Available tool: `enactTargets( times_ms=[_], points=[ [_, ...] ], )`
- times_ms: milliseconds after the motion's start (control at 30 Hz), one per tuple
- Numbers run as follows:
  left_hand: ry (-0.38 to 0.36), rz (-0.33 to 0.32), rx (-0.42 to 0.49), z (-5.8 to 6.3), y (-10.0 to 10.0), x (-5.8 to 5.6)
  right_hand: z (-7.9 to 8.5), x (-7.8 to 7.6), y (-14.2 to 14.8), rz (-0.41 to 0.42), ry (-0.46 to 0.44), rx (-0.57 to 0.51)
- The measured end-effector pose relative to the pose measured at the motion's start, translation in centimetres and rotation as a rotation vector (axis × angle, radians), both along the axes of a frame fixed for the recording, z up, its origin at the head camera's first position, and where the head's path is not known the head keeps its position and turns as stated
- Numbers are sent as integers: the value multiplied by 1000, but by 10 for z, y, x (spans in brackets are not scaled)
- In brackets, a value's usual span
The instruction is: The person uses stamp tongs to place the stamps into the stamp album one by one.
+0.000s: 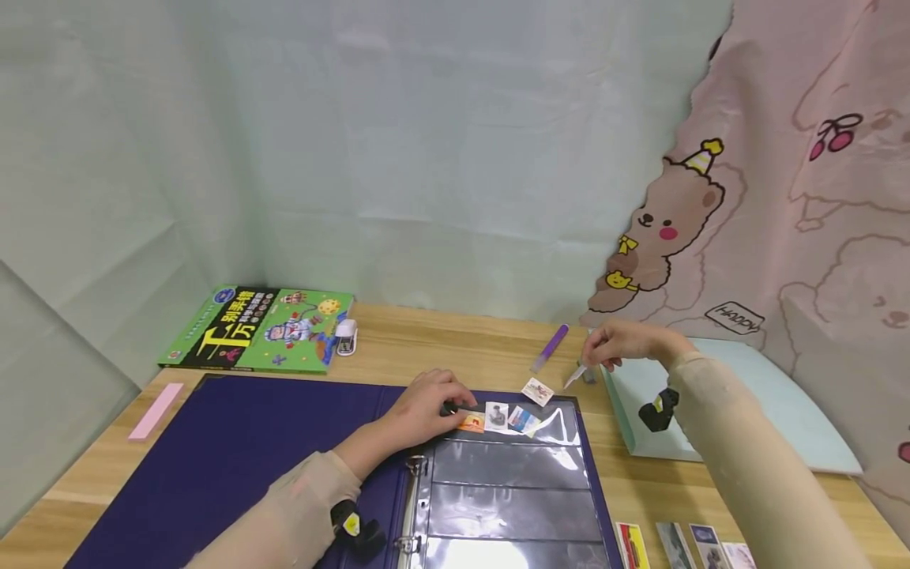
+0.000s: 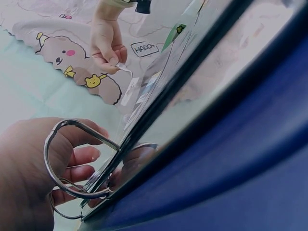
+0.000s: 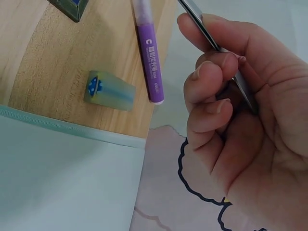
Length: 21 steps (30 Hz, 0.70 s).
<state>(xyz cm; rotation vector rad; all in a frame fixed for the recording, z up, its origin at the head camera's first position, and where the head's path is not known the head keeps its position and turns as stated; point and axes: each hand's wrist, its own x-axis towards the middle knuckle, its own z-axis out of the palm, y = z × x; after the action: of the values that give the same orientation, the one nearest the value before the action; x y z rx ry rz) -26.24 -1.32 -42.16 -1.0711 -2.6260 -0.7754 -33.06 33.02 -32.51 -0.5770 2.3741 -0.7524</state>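
Observation:
A pair of metal tweezers [image 3: 207, 31] is pinched in my right hand [image 1: 613, 344], above the wood just beyond the page's top right corner. Close to the tweezer tips, a pale stamp [image 1: 537, 392] overlaps the top edge of the black stock page [image 1: 508, 466]. Several small stamps, among them a grey-and-white stamp [image 1: 496, 416] and a blue one [image 1: 524, 421], lie along the page's top strip. My left hand [image 1: 430, 405] rests at the top left of that page, fingers loosely bent beside an orange stamp [image 1: 472, 422]. Metal rings [image 2: 50, 144] partly cover it in the left wrist view.
The navy binder [image 1: 284, 442] lies spread out on the wooden table. Behind it are a green book [image 1: 259, 332], a white correction-tape-like item [image 1: 346, 337] and a purple pen [image 1: 550, 346]. A translucent block [image 3: 109, 91] and pale green folder [image 1: 732, 403] stand right; more stamps [image 1: 671, 545] lie nearer.

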Motion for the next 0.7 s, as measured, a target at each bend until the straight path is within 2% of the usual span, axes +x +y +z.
enactTargets(
  times_ms=[200,700],
  points=[
    [-19,-10,-1,2,-1,2,-1,-2,-1,8,19,-34],
    [-15,-26,11,1,-1,1,0,-4,-3,-19,34,-32]
  ],
)
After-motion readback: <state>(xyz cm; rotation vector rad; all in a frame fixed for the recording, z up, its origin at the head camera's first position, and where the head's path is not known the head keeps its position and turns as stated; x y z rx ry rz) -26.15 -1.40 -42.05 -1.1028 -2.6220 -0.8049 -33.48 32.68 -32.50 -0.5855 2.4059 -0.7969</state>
